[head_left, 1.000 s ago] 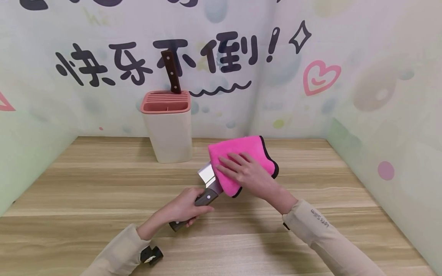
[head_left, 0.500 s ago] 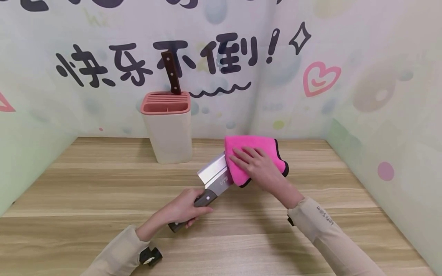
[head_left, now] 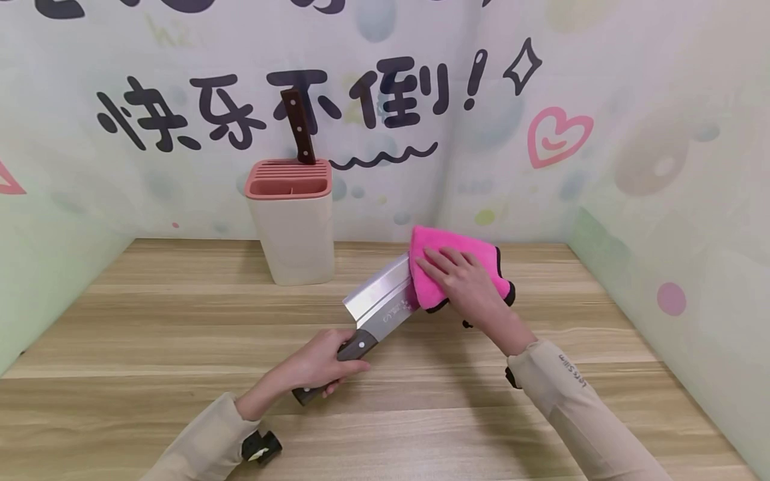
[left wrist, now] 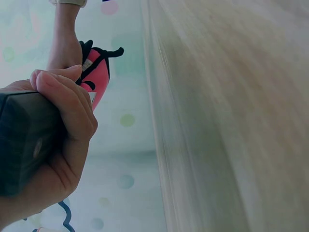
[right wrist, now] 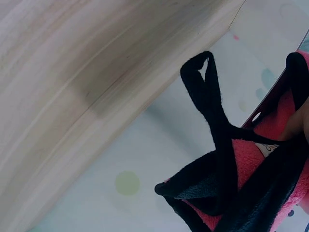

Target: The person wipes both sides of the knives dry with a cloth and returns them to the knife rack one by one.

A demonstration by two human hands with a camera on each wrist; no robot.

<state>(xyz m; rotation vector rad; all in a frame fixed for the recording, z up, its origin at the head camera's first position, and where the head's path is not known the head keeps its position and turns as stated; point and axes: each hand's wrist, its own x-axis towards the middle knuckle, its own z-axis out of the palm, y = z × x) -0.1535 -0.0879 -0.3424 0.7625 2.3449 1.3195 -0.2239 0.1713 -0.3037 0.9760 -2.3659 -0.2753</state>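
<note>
My left hand (head_left: 321, 361) grips the dark riveted handle (left wrist: 26, 140) of a cleaver (head_left: 381, 304). The cleaver is held above the table, its broad shiny blade slanting up to the right. A folded pink cloth (head_left: 442, 240) with black edging covers the blade's far end. On top of that cloth lie the fingers of my right hand (head_left: 469, 287). From below, the right wrist view shows a digit (right wrist: 295, 123) against the cloth's underside, so the hand holds cloth and blade between fingers and thumb. A black loop (right wrist: 195, 84) hangs from the cloth. The blade's tip is hidden.
A white knife holder (head_left: 293, 240) with a pink slotted top stands at the back, left of centre. One brown-handled knife (head_left: 299, 127) stands in it. The wooden table (head_left: 180, 321) meets a printed wall sheet (head_left: 385, 187) at its rear edge.
My right hand and the cloth have slid up and right along the blade toward its far end, uncovering more metal. My left hand and the cleaver have stayed almost still.
</note>
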